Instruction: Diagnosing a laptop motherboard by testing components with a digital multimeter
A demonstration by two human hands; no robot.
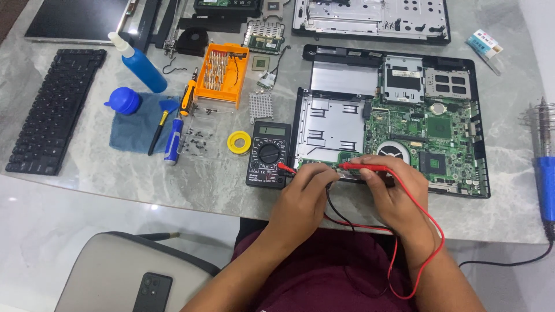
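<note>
Probes from a small black multimeter (pixel 269 155) meet at the front edge of an opened laptop base (pixel 393 118), which lies flat on a grey marbled table (pixel 219 185). The right hand (pixel 393 193) pinches a red probe (pixel 364 167) between thumb and fingers, its shaft lying nearly level and pointing left toward the green circuit board (pixel 428 127). The left hand (pixel 303 193) is curled, fingertips down at the board's front edge; it seems to pinch a second probe, but the tip itself is hidden under the fingers, so what exactly it grasps cannot be told. Red lead wire (pixel 430 231) loops down past the right wrist, and a black lead (pixel 335 208) drops between the hands.

Steady contact looks to be the main need here: judged from the pose, resting the heels of both hands on the table edge would keep the tips from skating across neighbouring solder points, and the slack leads are best kept off the board. The meter's display faces the person, so it can be read without shifting either hand.

Surfaces vary widely. The board is matt green, studded with dark square chips and a silver coin cell; beside it sit bare stamped-metal plates with a dull shine. To the left lie a yellow tape roll (pixel 239 142), an orange bit case (pixel 222 74), a blue bottle (pixel 140 65), a soft blue cloth (pixel 136 130), scattered small screws, and a black keyboard (pixel 55 110).
</note>
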